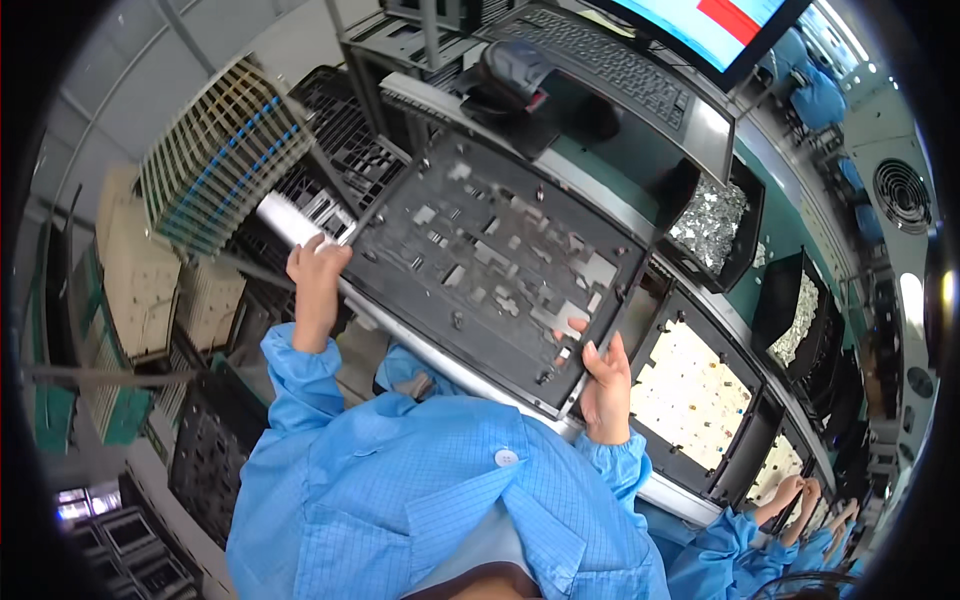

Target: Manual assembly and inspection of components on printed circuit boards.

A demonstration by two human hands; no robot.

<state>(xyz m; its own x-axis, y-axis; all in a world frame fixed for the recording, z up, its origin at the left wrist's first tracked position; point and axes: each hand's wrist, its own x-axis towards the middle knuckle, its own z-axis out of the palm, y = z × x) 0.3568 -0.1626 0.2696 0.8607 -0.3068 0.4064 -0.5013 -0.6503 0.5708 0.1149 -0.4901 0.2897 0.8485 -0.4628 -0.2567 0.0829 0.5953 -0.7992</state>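
Note:
A black fixture tray (480, 345) with many cutouts and small raised pieces lies tilted across the middle in front of me. My right hand (607, 390) is closed on its near right edge, the thumb on top and fingertips showing past the rim. At the left corner of the tray, my left hand (318, 272) has its fingers bent around the edge; part of its grip is hidden. A white strip (287, 218) sits just beyond those fingers. The tray's underside cannot be seen.
On the right, another black tray holds a pale board (695, 395). Bins of silvery parts (708, 222) and pale parts (800, 318) stand beyond it. A scanner (512, 68) and a keyboard (600, 65) are at the back. A slotted rack (215, 160) stands left. Co-workers' hands (785, 492) appear lower right.

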